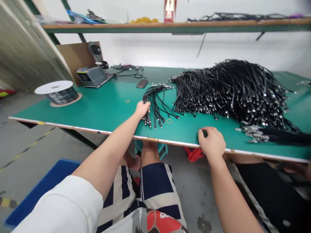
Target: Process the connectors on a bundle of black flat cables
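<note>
My left hand is closed round part of a small bunch of black cables, whose metal plugs point toward the table's front edge. Some cables of the bunch fan out to the right of the fingers. My right hand rests at the front edge with its fingers curled, and a small dark object shows at the fingertips, too small to name. A large heap of black cables lies behind it and to the right. One rubber band lies between the hands, another left of the bunch.
On the green table stand a cable spool and a grey tape dispenser at the left. A phone lies behind the bunch. More bundled cables lie at the right front. A shelf spans the back.
</note>
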Demonstrator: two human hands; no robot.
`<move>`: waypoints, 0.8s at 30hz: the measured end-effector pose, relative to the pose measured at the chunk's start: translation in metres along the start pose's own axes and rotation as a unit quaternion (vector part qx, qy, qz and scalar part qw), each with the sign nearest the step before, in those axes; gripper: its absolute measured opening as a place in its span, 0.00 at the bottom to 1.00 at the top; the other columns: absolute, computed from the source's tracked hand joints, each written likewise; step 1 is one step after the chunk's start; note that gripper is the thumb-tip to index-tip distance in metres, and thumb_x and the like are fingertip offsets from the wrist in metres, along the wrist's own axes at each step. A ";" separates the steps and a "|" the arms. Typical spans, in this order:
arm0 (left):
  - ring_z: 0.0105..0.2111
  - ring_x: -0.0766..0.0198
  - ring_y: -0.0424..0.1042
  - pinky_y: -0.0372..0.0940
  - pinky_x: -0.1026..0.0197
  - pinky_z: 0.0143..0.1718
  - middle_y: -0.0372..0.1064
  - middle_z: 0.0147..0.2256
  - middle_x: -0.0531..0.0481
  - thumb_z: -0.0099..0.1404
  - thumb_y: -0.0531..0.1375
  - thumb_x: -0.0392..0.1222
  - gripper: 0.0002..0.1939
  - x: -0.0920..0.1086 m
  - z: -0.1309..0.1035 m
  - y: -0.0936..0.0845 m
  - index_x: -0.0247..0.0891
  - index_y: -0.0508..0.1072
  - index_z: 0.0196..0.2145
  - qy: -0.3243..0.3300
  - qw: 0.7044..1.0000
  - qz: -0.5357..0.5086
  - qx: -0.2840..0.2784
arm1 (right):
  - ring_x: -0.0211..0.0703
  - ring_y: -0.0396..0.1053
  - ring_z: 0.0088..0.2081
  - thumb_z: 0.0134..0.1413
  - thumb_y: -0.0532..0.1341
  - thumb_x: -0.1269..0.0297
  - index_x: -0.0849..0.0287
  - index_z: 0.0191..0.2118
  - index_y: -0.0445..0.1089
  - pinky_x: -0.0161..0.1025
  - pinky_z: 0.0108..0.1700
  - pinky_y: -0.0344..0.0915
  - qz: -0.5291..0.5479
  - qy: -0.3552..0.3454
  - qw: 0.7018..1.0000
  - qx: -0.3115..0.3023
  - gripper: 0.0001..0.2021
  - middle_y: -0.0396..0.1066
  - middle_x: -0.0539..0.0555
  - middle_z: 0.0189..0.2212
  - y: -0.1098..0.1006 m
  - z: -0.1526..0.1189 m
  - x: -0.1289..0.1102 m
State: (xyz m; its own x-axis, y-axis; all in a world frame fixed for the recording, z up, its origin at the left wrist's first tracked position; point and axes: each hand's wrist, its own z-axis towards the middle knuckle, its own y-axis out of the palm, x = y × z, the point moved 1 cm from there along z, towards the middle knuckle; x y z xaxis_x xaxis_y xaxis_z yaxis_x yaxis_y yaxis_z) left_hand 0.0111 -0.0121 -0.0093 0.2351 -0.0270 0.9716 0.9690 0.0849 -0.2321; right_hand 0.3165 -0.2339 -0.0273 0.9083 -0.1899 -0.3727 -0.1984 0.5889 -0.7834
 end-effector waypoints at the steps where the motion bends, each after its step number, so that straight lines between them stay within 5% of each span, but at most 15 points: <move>1: 0.35 0.62 0.74 0.73 0.56 0.36 0.73 0.42 0.46 0.70 0.60 0.45 0.13 0.001 0.000 0.000 0.34 0.72 0.47 0.000 1.000 0.005 0.006 | 0.58 0.68 0.44 0.62 0.56 0.59 0.58 0.40 0.75 0.47 0.43 0.61 0.002 -0.001 1.000 0.002 0.12 0.75 0.60 0.45 0.000 -0.001 -0.001; 10: 0.23 0.71 0.65 0.64 0.67 0.22 0.68 0.30 0.54 0.71 0.59 0.46 0.11 0.008 0.008 0.007 0.33 0.72 0.40 0.022 1.000 -0.008 0.003 | 0.55 0.64 0.48 0.63 0.57 0.61 0.59 0.44 0.72 0.46 0.50 0.61 -0.008 0.007 1.000 0.009 0.10 0.73 0.58 0.48 0.006 -0.007 0.003; 24: 0.21 0.71 0.65 0.64 0.67 0.21 0.67 0.28 0.55 0.71 0.59 0.46 0.12 0.009 -0.005 0.003 0.33 0.72 0.38 0.022 0.998 -0.066 -0.004 | 0.57 0.64 0.46 0.62 0.57 0.63 0.60 0.43 0.73 0.47 0.47 0.61 -0.015 -0.016 0.999 0.026 0.10 0.73 0.60 0.46 0.003 -0.010 -0.001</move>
State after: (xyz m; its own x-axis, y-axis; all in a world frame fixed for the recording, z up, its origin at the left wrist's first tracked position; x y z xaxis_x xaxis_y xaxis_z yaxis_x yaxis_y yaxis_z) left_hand 0.0165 -0.0165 -0.0017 0.1082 -0.0814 0.9908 0.9923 0.0692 -0.1027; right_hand 0.3107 -0.2398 -0.0343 0.9249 -0.1835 -0.3330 -0.1527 0.6229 -0.7672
